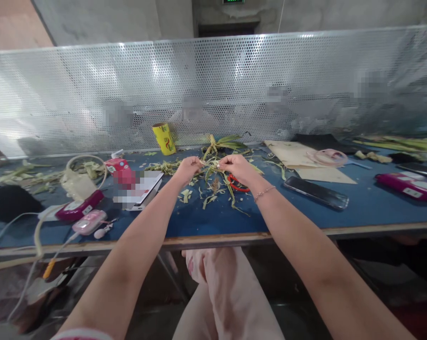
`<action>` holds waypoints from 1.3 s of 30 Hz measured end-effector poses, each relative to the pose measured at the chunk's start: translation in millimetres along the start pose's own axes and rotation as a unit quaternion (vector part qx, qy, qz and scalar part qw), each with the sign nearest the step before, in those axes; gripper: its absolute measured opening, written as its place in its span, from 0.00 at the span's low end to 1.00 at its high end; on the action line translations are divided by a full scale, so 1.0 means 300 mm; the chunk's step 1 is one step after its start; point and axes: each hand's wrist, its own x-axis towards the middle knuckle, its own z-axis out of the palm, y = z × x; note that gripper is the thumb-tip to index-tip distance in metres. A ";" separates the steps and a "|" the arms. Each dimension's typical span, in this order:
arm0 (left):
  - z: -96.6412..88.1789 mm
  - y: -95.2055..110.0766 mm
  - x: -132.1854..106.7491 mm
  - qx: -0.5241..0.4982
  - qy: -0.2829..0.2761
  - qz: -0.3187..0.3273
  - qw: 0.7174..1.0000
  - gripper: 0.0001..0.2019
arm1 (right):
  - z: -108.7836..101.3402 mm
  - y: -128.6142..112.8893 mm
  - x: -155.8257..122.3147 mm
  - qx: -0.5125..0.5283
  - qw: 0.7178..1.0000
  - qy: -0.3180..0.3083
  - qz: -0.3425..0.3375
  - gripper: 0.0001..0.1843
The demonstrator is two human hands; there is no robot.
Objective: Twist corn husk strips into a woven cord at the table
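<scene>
Both arms reach forward over a blue table [220, 219]. My left hand [188, 168] and my right hand [235, 166] are closed in pinches facing each other, gripping a pale green leaf strip [210, 163] between them. Below and behind them lies a pile of green stalks and leaf scraps [213, 182]. A red ring-shaped object [236, 185] lies under my right wrist, which wears a thin bracelet.
A yellow can [164, 138] stands at the back by a perforated metal screen [213, 89]. A black phone [315, 192] and cardboard sheets [298, 156] lie right; pink devices [79, 210] with cables and a white box [142, 189] lie left. More leaf scraps [25, 177] sit far left.
</scene>
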 end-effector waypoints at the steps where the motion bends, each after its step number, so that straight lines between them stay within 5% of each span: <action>1: -0.001 0.003 -0.002 0.011 -0.002 -0.002 1.000 0.08 | 0.001 -0.001 0.000 0.006 1.000 0.002 0.002 0.07; 14: -0.008 -0.020 0.013 0.078 -0.034 0.067 0.994 0.08 | -0.001 0.031 0.006 0.050 0.999 -0.008 0.002 0.11; 19: 0.001 0.020 -0.016 0.095 0.166 0.195 0.962 0.13 | 0.023 0.033 0.005 0.078 0.997 0.014 0.010 0.12; 25: 0.035 0.035 -0.046 0.237 0.047 0.254 0.937 0.10 | 0.043 0.021 0.005 0.174 0.984 0.026 0.036 0.14; 30: 0.049 0.013 -0.038 0.215 0.036 0.182 0.959 0.08 | 0.047 0.015 0.005 0.188 0.981 0.038 0.041 0.14; 39: 0.052 0.015 -0.043 0.191 0.024 0.184 0.964 0.07 | 0.048 0.010 0.001 0.190 0.980 0.031 0.048 0.15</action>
